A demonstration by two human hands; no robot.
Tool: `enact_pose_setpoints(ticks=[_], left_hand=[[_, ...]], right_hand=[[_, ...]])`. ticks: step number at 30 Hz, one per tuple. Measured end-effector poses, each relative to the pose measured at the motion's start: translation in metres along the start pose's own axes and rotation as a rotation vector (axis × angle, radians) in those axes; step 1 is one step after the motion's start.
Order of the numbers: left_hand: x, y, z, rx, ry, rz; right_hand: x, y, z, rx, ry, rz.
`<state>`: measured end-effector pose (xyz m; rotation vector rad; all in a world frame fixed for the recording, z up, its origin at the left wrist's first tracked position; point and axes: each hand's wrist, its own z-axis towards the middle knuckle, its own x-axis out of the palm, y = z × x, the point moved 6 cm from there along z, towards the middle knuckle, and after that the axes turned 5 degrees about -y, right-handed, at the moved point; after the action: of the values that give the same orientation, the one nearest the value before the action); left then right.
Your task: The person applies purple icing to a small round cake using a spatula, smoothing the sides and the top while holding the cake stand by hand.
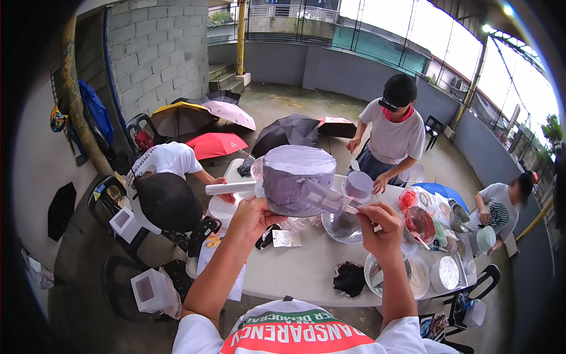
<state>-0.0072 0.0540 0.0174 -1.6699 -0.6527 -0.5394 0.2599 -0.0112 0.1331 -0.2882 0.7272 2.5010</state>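
A round cake (298, 179) coated in purple frosting is raised above the white table (306, 259). My left hand (253, 217) holds it up from below at its left underside. My right hand (380, 227) grips a clear flat scraper (327, 197) whose blade lies against the cake's right side. Both forearms rise from the lower edge toward the cake.
Three other people work around the table: one bent over at the left holding a white roll (230, 188), one across it with a small purple cake (358, 186), one crouching at the right. Bowls (420, 224), trays and a dark cloth (349, 277) crowd the table. Open umbrellas (217, 143) lie on the floor behind.
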Motion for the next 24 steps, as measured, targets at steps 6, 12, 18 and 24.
enact_pose_setpoints(ticks=[6,12,18,24], left_hand=[[0.006,-0.004,-0.005,0.019,0.039,-0.010],[0.002,-0.003,-0.004,-0.002,0.013,-0.028],[0.001,-0.003,0.002,0.040,0.029,-0.010],[0.015,-0.001,-0.001,0.033,-0.006,0.000]], right_hand=[[0.011,-0.011,0.012,0.006,0.092,-0.047],[-0.013,-0.029,0.006,0.045,0.013,-0.058],[-0.013,-0.023,-0.031,-0.187,-0.107,-0.269],[0.017,-0.027,-0.061,-0.139,-0.146,-0.279]])
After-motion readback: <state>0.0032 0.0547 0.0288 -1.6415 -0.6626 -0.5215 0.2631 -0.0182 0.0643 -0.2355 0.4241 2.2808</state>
